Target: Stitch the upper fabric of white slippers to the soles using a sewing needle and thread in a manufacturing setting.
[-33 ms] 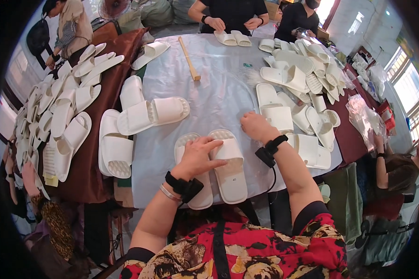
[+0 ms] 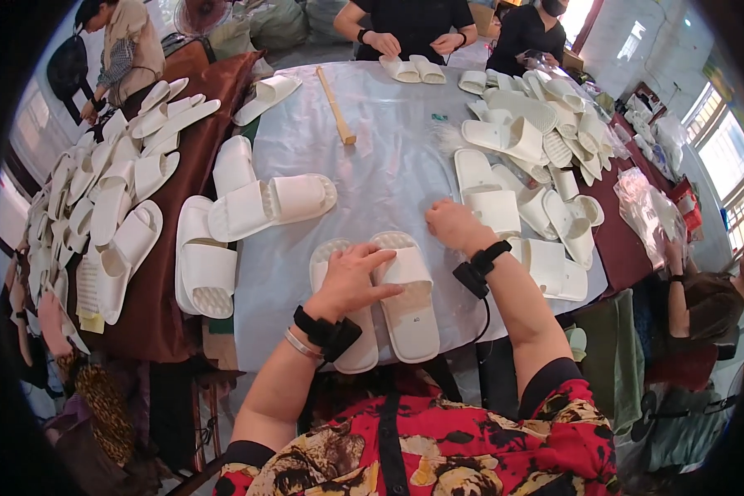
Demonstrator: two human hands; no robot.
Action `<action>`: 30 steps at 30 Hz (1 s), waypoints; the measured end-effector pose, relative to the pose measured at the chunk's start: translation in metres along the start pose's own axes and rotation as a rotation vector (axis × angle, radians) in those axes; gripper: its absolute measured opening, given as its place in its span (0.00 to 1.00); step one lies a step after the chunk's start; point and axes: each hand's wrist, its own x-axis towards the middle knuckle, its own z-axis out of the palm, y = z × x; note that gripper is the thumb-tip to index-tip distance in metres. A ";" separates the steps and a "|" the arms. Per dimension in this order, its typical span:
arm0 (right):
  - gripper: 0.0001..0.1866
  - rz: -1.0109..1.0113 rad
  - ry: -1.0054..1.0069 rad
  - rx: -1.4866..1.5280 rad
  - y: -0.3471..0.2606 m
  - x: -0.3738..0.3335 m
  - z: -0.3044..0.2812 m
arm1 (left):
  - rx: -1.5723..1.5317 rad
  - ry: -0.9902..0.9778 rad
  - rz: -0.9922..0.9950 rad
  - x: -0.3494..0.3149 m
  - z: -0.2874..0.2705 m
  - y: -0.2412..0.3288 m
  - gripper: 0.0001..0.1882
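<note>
With left hand (image 2: 354, 279), spread openly over the white slippers (image 2: 412, 324), gripping nothing visibly; with right hand (image 2: 455, 224), curled just beside, cannot tell whether empty. Lying paired on the surface (image 2: 388, 169), seemingly being aligned; next, calls for a two-handed hold.

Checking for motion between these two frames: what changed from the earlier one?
Nothing visibly changed; nothing was taken hold of or let go. Same as before: left hand over the front slipper pair, right hand curled to its right, wooden stick at the table's far side.
</note>
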 end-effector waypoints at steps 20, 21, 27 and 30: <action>0.04 0.118 1.326 0.590 -0.036 -0.051 -0.169 | 0.024 0.007 -0.125 0.001 0.002 0.012 0.34; 0.03 0.076 1.327 0.597 -0.037 -0.048 -0.168 | 0.043 -0.012 -0.142 0.002 0.002 0.012 0.35; 0.03 -0.056 1.144 0.543 -0.055 -0.073 -0.187 | 0.075 0.111 0.300 0.035 -0.005 0.049 0.26; 0.05 -0.195 1.208 0.490 -0.066 -0.084 -0.200 | -0.056 -0.024 0.308 0.060 0.028 0.084 0.20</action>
